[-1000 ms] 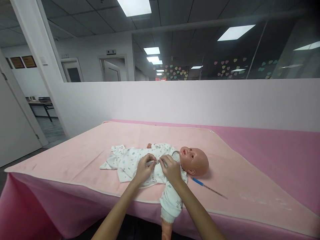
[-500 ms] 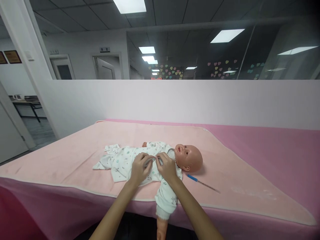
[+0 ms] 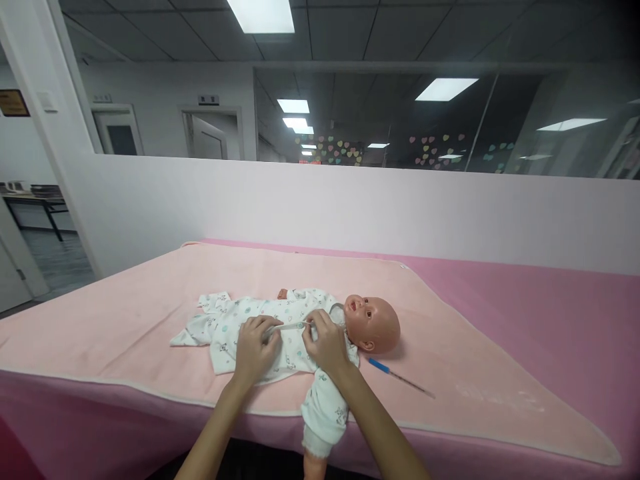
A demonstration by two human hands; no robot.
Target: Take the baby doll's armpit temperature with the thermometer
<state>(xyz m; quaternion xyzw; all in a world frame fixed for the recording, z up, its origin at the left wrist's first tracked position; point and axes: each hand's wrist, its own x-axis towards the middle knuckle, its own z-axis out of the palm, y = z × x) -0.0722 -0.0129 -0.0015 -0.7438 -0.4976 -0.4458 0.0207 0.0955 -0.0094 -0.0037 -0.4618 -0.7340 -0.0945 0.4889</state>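
A baby doll (image 3: pixel 373 324) lies on its back, its head to the right, dressed in a white printed baby garment (image 3: pixel 235 333). Over its chest, a narrow white strip (image 3: pixel 290 326) is stretched between my two hands; whether it is a tie or an edge of the garment I cannot tell. My left hand (image 3: pixel 257 350) pinches the strip's left end, fingers curled. At the right end, close to the doll's neck, my right hand (image 3: pixel 327 343) is closed on it too. One sleeved arm of the doll (image 3: pixel 324 410) hangs over the near edge, below my right forearm.
Beside the doll's head lies a thin rod with a blue handle (image 3: pixel 400 378), perhaps a thermometer. A peach blanket (image 3: pixel 125 320) covers the pink table surface (image 3: pixel 550 300). Behind stands a low white partition (image 3: pixel 350 210) with glass above it.
My hands have moved apart, the left one going leftward, and the white strip now shows drawn out between them. The camera view has shifted slightly.
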